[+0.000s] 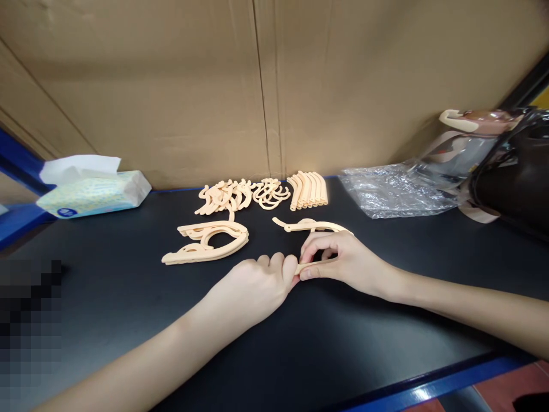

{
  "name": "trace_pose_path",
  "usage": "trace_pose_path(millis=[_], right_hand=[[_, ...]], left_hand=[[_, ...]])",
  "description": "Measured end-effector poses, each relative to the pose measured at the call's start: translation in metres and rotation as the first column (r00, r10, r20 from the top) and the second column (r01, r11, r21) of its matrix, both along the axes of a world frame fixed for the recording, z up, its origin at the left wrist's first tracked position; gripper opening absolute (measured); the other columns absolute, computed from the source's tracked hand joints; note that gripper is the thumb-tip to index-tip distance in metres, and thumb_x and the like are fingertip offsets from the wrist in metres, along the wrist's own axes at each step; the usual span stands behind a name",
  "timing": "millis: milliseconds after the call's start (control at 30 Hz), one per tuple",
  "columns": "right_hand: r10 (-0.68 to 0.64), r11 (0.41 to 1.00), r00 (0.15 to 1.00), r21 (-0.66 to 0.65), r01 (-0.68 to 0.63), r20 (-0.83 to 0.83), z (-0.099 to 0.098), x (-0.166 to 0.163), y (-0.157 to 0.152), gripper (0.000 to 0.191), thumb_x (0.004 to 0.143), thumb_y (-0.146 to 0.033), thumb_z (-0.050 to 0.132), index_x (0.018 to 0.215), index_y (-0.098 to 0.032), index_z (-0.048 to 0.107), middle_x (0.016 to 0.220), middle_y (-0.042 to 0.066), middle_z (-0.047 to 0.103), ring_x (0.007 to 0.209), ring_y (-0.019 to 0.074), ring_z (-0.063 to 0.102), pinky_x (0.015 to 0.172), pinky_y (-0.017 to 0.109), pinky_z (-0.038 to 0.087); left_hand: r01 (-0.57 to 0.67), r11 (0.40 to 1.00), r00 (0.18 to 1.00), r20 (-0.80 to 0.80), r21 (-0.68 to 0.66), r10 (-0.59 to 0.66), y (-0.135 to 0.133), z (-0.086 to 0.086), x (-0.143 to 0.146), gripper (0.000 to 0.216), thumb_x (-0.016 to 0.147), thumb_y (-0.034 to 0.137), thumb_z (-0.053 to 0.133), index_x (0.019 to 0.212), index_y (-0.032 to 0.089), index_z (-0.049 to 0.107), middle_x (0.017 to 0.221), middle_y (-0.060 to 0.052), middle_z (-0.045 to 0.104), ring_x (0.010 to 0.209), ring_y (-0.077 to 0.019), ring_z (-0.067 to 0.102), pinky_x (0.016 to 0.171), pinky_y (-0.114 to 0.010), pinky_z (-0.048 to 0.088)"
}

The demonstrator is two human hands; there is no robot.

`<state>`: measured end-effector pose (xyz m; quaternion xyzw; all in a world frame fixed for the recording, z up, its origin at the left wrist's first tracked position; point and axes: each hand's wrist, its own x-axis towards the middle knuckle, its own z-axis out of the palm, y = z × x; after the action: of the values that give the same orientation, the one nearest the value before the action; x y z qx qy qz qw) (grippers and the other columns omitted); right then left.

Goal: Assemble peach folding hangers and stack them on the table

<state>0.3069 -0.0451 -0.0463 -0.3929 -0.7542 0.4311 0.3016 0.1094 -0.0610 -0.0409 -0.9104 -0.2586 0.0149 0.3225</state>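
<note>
Hanger stack (206, 243) left of held hanger (300, 225).

Matt, smooth peach plastic on the hanger piece (315, 226) and the stacked hangers (206, 243). The counter (128, 297) is dark, matt, faintly sheened. Behind, dull brown cardboard (171, 86). Crinkled glossy clear plastic bag (390, 191); soft paper tissue pack (92, 191).

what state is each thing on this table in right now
held hanger, gripped at one end by both hands
left hand, closed, pinching the held hanger
right hand, closed on the held hanger
hanger stack, lying flat, untouched
loose parts, sorted in three piles
tissue pack, open, one tissue sticking up
plastic bag, crumpled, lying flat
</note>
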Motion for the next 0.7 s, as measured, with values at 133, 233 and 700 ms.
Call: trace_pose_path(millis=[133,233,700], right_hand=[[0.006,1.0,1.0,-0.024,-0.006,-0.006,0.0,0.001,0.001,0.021,0.074,-0.038,0.068,0.073,-0.017,0.065,0.08,0.0,0.062,0.071,0.0102,0.055,0.062,0.022,0.045],[0.0,1.0,1.0,-0.026,0.0,0.003,0.0,0.0,0.001,0.022,0.074,-0.04,0.068,0.072,-0.017,0.066,0.08,0.0,0.062,0.071,0.0107,0.056,0.062,0.023,0.045],[0.055,0.984,0.988,0.16,-0.079,0.147,0.004,0.001,-0.001,0.015,0.081,-0.033,0.063,0.077,-0.018,0.064,0.082,0.001,0.064,0.078,0.0125,0.057,0.07,0.025,0.044]], left_hand=[[-0.007,1.0,1.0,-0.009,-0.022,0.007,-0.001,0.0,0.001,0.018,0.09,0.012,0.038,0.073,0.017,0.042,0.057,0.001,0.042,0.041,-0.0126,0.042,0.039,-0.029,0.011],[-0.009,0.999,1.0,-0.009,-0.049,0.009,-0.001,0.001,0.001,0.019,0.09,0.011,0.037,0.073,0.017,0.043,0.058,0.001,0.044,0.041,-0.0125,0.043,0.039,-0.029,0.011],[-0.008,0.874,0.977,0.182,-0.486,0.11,0.01,0.005,-0.008,0.022,0.095,0.028,0.038,0.075,0.019,0.041,0.057,0.005,0.051,0.039,-0.0122,0.05,0.038,-0.025,0.018]])
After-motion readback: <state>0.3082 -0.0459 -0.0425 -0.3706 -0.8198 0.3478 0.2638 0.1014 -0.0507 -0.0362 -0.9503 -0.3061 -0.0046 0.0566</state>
